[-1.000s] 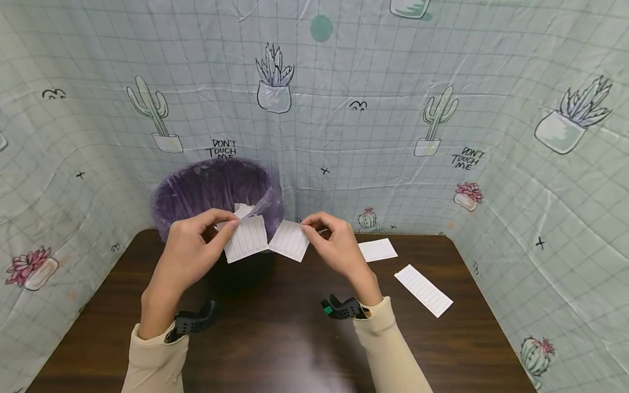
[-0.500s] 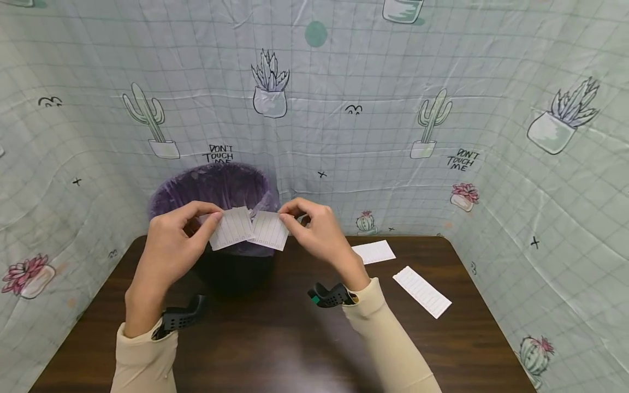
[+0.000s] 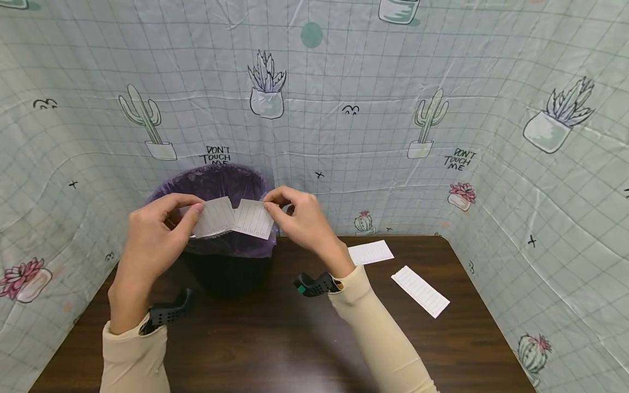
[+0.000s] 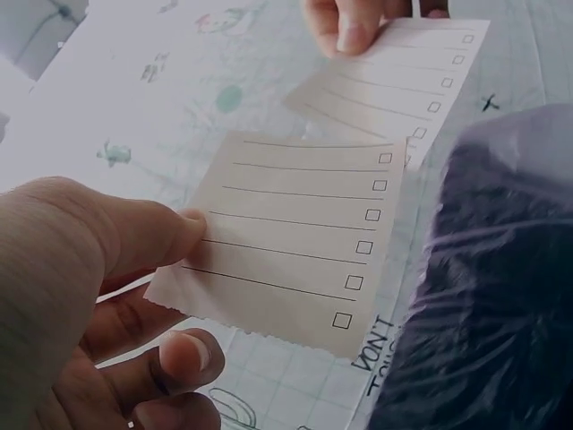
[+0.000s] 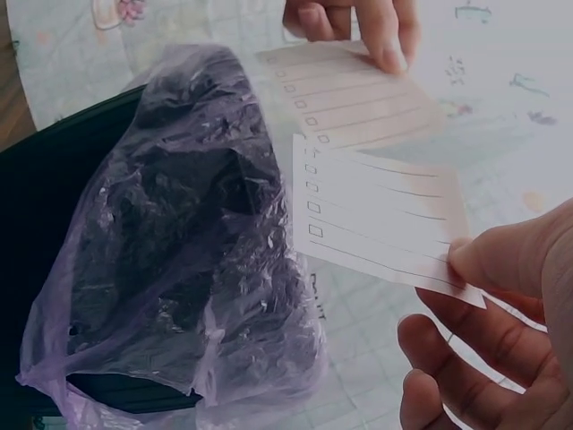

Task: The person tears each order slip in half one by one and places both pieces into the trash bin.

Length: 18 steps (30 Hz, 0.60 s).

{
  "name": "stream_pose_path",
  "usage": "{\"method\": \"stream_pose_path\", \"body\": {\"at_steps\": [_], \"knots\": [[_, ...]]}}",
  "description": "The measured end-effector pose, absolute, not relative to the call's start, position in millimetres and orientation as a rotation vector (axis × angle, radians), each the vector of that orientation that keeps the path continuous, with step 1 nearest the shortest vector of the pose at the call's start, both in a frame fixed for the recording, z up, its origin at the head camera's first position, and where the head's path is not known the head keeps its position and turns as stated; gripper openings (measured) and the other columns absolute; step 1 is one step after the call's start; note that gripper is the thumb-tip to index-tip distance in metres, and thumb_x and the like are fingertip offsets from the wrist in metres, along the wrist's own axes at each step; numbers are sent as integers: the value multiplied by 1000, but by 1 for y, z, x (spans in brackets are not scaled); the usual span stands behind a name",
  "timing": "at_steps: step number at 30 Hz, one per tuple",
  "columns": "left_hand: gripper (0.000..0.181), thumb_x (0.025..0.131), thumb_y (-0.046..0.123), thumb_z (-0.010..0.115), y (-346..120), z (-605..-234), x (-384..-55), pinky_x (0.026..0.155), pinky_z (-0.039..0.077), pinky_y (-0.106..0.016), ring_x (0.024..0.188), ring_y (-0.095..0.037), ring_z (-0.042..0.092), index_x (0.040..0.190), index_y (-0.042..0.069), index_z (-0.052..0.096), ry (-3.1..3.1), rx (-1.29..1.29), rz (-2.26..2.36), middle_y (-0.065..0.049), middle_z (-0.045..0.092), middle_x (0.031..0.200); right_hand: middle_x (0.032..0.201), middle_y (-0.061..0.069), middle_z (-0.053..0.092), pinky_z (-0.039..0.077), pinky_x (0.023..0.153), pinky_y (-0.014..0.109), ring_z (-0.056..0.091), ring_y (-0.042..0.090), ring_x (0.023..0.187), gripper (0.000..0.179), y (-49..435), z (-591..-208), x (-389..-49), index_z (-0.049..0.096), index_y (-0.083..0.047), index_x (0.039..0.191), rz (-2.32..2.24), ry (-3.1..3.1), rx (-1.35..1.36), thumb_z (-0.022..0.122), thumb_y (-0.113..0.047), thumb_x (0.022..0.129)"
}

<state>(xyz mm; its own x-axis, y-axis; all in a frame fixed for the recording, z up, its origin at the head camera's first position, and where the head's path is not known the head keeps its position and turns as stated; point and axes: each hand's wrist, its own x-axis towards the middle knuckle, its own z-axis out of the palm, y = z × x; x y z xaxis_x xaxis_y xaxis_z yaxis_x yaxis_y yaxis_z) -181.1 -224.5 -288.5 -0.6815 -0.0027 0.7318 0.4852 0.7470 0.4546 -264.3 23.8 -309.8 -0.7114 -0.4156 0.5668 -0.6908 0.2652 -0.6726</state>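
Note:
My left hand pinches a piece of lined checklist paper between thumb and fingers; its lower edge is ragged in the left wrist view. With thumb and forefinger, my right hand pinches a second such piece, printed with lines and small checkboxes. The pieces slant toward each other, their inner edges meeting or overlapping in the head view. Both are held up over the near rim of a black trash bin, lined with a purple plastic bag. The bin's inside is mostly hidden behind hands and paper.
Two more white paper pieces lie on the dark wooden table at the right: one by the right wrist, one farther right with a ragged short end. A cactus-print cloth hangs around the back and sides.
Both hands have moved left and slightly up with their paper pieces, from in front of the bin to over its rim. The papers on the table have stayed put.

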Motion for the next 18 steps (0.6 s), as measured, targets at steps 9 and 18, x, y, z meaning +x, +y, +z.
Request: {"method": "stream_pose_path", "body": {"at_steps": [9,18], "knots": [[10,92,5,75,-237,-285,-183,53,34,-11,53,7,41,101,4,79,-2161,-298,-821,-7,63,68,90,3,74,53,69,25,60,10,75,10,17,-297,-271,74,-7,102,1392,-2244,1035,65,-12,101],[10,92,7,76,-246,-286,-184,51,31,-12,53,9,39,100,4,79,-2178,-235,-792,-9,62,64,90,4,74,53,72,23,63,11,78,10,7,-284,-280,73,-6,102,1331,-2228,1064,65,-11,100]]}}
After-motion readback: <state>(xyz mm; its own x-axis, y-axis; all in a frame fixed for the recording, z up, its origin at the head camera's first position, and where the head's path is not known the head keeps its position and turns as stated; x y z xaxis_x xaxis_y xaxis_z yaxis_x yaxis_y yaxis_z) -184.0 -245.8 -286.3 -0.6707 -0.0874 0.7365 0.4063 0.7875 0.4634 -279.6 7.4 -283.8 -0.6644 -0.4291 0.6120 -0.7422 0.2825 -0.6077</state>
